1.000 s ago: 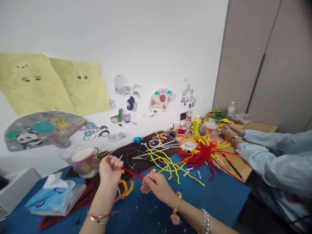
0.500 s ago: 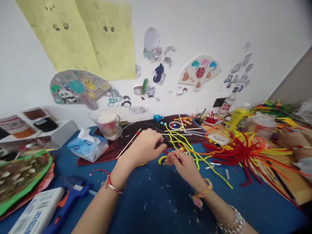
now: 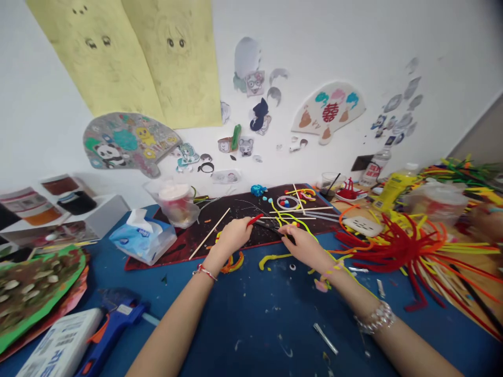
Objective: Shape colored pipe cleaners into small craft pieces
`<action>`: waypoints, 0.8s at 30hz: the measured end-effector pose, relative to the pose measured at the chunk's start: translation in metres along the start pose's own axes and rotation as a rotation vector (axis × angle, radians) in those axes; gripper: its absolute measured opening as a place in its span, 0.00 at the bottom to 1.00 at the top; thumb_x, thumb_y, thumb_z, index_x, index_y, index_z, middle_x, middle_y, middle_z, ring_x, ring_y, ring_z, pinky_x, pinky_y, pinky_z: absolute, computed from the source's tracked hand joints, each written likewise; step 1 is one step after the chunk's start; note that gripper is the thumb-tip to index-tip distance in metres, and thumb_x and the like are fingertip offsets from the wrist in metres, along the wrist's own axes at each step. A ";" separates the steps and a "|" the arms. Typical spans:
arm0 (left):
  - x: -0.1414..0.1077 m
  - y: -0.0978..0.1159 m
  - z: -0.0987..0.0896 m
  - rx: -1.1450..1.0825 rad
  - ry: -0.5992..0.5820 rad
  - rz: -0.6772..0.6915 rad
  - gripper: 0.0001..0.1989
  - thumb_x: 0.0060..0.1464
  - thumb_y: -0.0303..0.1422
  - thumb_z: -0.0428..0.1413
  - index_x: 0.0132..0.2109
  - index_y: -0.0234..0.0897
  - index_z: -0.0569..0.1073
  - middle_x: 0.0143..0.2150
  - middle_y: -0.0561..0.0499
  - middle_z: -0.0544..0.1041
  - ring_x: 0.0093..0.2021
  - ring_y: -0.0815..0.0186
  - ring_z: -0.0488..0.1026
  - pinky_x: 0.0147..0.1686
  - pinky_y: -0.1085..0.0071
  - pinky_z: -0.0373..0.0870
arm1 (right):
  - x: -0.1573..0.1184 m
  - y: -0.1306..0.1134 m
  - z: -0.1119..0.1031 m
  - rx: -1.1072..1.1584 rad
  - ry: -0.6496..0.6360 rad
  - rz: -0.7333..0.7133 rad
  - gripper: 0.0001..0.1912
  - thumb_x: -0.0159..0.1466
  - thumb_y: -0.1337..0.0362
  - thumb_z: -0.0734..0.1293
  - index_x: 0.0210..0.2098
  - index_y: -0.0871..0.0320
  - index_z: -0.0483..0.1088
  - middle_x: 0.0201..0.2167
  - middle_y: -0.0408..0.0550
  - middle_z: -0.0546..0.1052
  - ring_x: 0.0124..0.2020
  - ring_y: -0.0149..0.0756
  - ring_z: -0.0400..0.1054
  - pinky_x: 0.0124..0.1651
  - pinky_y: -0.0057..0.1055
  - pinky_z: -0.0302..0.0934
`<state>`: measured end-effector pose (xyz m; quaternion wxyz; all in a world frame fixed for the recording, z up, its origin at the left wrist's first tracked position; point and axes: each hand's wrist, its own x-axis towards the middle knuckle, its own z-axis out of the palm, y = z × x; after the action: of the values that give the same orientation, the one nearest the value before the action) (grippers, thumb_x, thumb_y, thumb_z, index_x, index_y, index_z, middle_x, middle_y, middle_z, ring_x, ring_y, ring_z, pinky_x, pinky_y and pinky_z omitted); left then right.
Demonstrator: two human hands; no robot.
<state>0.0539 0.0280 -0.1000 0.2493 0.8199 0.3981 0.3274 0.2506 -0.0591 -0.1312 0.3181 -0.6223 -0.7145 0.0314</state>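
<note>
Grip closed on both sides: left hand [image 3: 231,238] pinches a red pipe cleaner [image 3: 255,220], its tip showing past the fingers; right hand [image 3: 304,246] pinches a dark rod [image 3: 273,229] that runs across to just beside the left hand. Whether rod and pipe cleaner join is hidden. Both hands are over the front edge of the black mat [image 3: 188,246], on the blue table [image 3: 255,324]. Compared with the earlier view, the hands sit closer together, the right one is higher, and the red tip now shows. A wooden stick [image 3: 209,234] lies on the mat, just left of the left hand. Yellow-green pipe cleaners [image 3: 293,214] tangle beyond the right hand; an orange-yellow curl [image 3: 232,263] lies under the left. A tissue box [image 3: 143,242] stands farther left, a red pipe-cleaner bundle [image 3: 393,246] farther right.
</note>
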 end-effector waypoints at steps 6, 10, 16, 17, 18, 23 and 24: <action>0.042 -0.007 0.050 -0.068 -0.210 0.061 0.11 0.35 0.29 0.63 0.29 0.40 0.70 0.30 0.50 0.74 0.33 0.60 0.70 0.34 0.73 0.60 | -0.008 0.033 -0.009 -0.305 -0.073 0.024 0.10 0.59 0.67 0.58 0.39 0.57 0.68 0.37 0.51 0.74 0.40 0.38 0.67 0.43 0.32 0.57; 0.055 -0.014 0.063 -0.146 -0.230 0.076 0.13 0.32 0.29 0.65 0.26 0.40 0.68 0.22 0.53 0.70 0.27 0.63 0.68 0.29 0.75 0.59 | -0.011 0.051 -0.019 -0.400 -0.064 0.077 0.10 0.59 0.66 0.58 0.37 0.56 0.69 0.33 0.49 0.75 0.36 0.38 0.68 0.46 0.37 0.53; 0.061 -0.006 0.034 -0.295 -0.166 0.033 0.14 0.32 0.25 0.65 0.19 0.38 0.66 0.14 0.59 0.56 0.17 0.68 0.58 0.24 0.77 0.53 | -0.005 0.056 -0.033 -0.470 0.188 0.147 0.10 0.59 0.65 0.58 0.35 0.58 0.70 0.30 0.52 0.76 0.38 0.45 0.65 0.49 0.50 0.46; 0.061 -0.002 0.028 -0.329 -0.188 0.007 0.14 0.31 0.24 0.65 0.18 0.38 0.65 0.14 0.58 0.58 0.17 0.68 0.57 0.23 0.77 0.52 | -0.004 0.051 -0.034 -0.412 0.219 0.111 0.11 0.60 0.65 0.58 0.38 0.59 0.69 0.34 0.54 0.75 0.41 0.46 0.64 0.50 0.48 0.48; 0.061 0.003 0.023 -0.344 -0.214 -0.007 0.14 0.30 0.24 0.65 0.17 0.38 0.65 0.15 0.57 0.60 0.17 0.69 0.57 0.23 0.77 0.51 | -0.003 0.044 -0.036 -0.334 0.239 0.061 0.12 0.60 0.65 0.57 0.41 0.59 0.68 0.39 0.54 0.74 0.45 0.46 0.63 0.50 0.46 0.49; 0.052 0.030 0.012 -0.174 -0.179 0.241 0.17 0.25 0.28 0.67 0.16 0.39 0.64 0.15 0.57 0.64 0.16 0.69 0.59 0.22 0.76 0.54 | -0.003 0.016 -0.034 0.032 0.158 -0.094 0.14 0.62 0.66 0.55 0.46 0.55 0.64 0.51 0.50 0.67 0.52 0.41 0.59 0.53 0.41 0.53; 0.048 0.035 0.011 -0.144 -0.159 0.297 0.16 0.27 0.29 0.67 0.17 0.39 0.64 0.15 0.58 0.63 0.15 0.69 0.59 0.22 0.76 0.55 | -0.004 0.015 -0.032 0.084 0.115 -0.091 0.13 0.61 0.67 0.56 0.45 0.55 0.64 0.50 0.50 0.68 0.51 0.40 0.60 0.53 0.40 0.54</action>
<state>0.1022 0.0460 -0.0677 0.2871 0.8731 0.2269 0.3223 0.2798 -0.0704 -0.1137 0.3854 -0.5760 -0.7208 0.0112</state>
